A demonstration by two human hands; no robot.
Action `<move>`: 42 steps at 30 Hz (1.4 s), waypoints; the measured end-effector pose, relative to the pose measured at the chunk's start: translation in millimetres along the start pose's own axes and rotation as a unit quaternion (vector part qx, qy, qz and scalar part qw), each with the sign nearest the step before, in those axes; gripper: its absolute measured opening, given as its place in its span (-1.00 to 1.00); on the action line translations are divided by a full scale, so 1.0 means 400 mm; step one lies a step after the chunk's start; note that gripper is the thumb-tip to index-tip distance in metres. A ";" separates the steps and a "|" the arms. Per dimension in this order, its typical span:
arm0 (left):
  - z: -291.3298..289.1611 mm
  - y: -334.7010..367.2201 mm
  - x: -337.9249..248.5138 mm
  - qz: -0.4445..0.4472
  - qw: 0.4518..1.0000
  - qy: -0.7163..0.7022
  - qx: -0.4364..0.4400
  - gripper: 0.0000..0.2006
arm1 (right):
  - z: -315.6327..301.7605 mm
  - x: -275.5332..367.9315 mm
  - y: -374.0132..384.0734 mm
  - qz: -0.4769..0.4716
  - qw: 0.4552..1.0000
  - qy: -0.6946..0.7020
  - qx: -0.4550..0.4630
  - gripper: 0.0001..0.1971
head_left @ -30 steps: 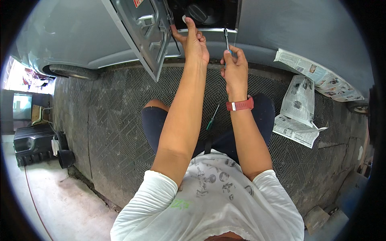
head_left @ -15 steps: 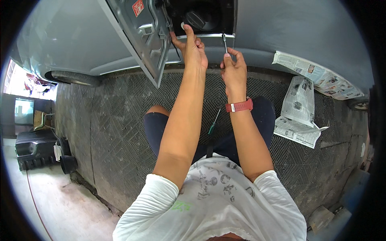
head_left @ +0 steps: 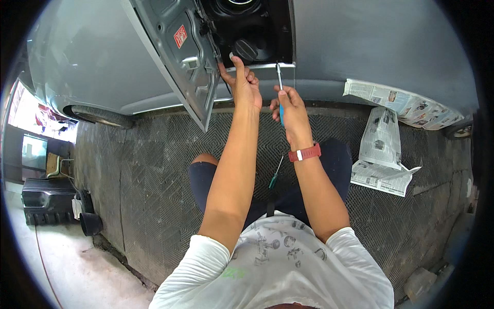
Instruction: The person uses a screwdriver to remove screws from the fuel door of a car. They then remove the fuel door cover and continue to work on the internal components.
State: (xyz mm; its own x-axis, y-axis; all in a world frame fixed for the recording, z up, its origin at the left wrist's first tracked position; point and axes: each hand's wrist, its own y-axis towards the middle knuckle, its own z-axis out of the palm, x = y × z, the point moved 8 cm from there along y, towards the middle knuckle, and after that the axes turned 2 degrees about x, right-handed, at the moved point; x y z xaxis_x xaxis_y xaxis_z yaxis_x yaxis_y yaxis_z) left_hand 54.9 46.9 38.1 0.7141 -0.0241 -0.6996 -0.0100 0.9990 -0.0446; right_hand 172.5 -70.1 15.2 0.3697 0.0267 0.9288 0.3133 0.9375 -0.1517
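Note:
My left hand (head_left: 247, 88) is at the lower left corner of a black recess (head_left: 267, 32) in a grey vehicle's side. Its thumb points up beside a black round cap (head_left: 246, 50). The index finger stretches toward the hinge side of the open grey flap (head_left: 188, 62); the other fingers curl loosely, with nothing visible in them. Between the fingers of my right hand (head_left: 294, 110) is a blue-handled nut driver (head_left: 280, 82), its metal shaft pointing up. The socket-like tip meets the recess's lower right edge; whether it sits on a fastener is too small to tell.
A green-handled screwdriver (head_left: 276, 172) lies on the dark ridged floor mat (head_left: 154, 170) between my knees. Newspaper sheets (head_left: 383, 139) hang from the vehicle's side and spread on the floor at right. Beyond the flap is a tyre (head_left: 100, 116); black plastic parts (head_left: 49, 198) lie far left.
The view has tipped upward, showing more of the recess and a second round opening above. My right hand has shifted around the driver, so its blue handle now shows. The left hand stays beside the cap.

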 end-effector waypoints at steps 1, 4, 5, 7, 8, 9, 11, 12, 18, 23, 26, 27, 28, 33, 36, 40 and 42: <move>-0.003 0.000 -0.001 -0.001 1.000 0.001 0.000 0.16 | 0.003 0.001 -0.005 -0.001 1.000 -0.006 0.005 -0.67; -0.006 -0.002 0.002 -0.011 1.000 0.005 0.004 0.12 | 0.006 0.010 -0.028 -0.016 1.000 -0.024 -0.005 -0.71; -0.003 -0.004 0.005 -0.015 1.000 0.009 0.008 0.12 | 0.004 0.018 -0.026 -0.015 0.999 -0.030 -0.010 -0.72; -0.009 0.000 0.001 -0.018 0.999 0.033 0.025 0.17 | 0.022 0.111 -0.030 -0.104 0.988 -0.114 0.000 -0.72; -0.014 0.002 0.002 -0.021 0.999 0.028 0.023 0.17 | 0.038 0.180 -0.042 -0.148 0.977 -0.155 0.003 -0.71; -0.018 0.004 0.004 -0.023 0.999 0.023 0.021 0.16 | 0.066 0.261 -0.048 -0.187 0.961 -0.203 0.022 -0.72; -0.017 0.002 0.010 -0.036 0.999 0.022 0.018 0.17 | 0.129 0.427 -0.046 -0.340 0.914 -0.217 0.034 -0.72; -0.018 0.002 0.009 -0.036 0.999 0.022 0.018 0.17 | 0.168 0.496 -0.041 -0.367 0.905 -0.211 0.041 -0.73; -0.013 0.000 -0.003 -0.033 0.999 0.023 0.027 0.14 | 0.365 0.769 0.018 -0.555 0.800 -0.228 -0.005 -0.85; -0.020 -0.005 -0.007 -0.038 0.998 0.048 0.025 0.11 | 0.447 0.785 0.024 -0.570 0.743 -0.349 -0.032 -0.87; -0.020 -0.005 -0.010 -0.036 0.997 0.056 0.028 0.13 | 0.465 0.790 0.024 -0.575 0.713 -0.393 -0.077 -0.85; -0.020 -0.003 -0.009 -0.039 0.997 0.057 0.027 0.14 | 0.469 0.795 0.032 -0.579 0.705 -0.400 -0.081 -0.85; -0.020 -0.007 -0.007 -0.044 0.997 0.058 0.027 0.15 | 0.471 0.799 0.034 -0.582 0.698 -0.409 -0.086 -0.86; -0.019 -0.012 -0.009 -0.051 0.998 0.038 0.028 0.20 | 0.485 0.816 0.056 -0.575 0.695 -0.429 -0.053 -0.86; -0.022 -0.011 -0.008 -0.056 0.997 0.047 0.029 0.16 | 0.493 0.816 0.069 -0.576 0.689 -0.437 -0.057 -0.85; -0.016 -0.012 -0.010 -0.058 0.997 0.038 0.026 0.19 | 0.504 0.797 0.088 -0.522 0.716 -0.458 -0.072 -0.84; -0.008 -0.012 -0.009 -0.058 0.997 0.033 0.025 0.20 | 0.500 0.798 0.083 -0.527 0.714 -0.454 -0.076 -0.83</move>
State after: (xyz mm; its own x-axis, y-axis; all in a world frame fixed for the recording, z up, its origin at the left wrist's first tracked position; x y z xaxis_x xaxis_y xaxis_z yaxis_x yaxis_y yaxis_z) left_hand 50.1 41.9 38.5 0.6612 -0.1397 -0.7370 0.1060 0.9900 -0.0926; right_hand 126.0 38.9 374.2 -0.8402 -0.3869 0.3800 0.1161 0.5561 0.8230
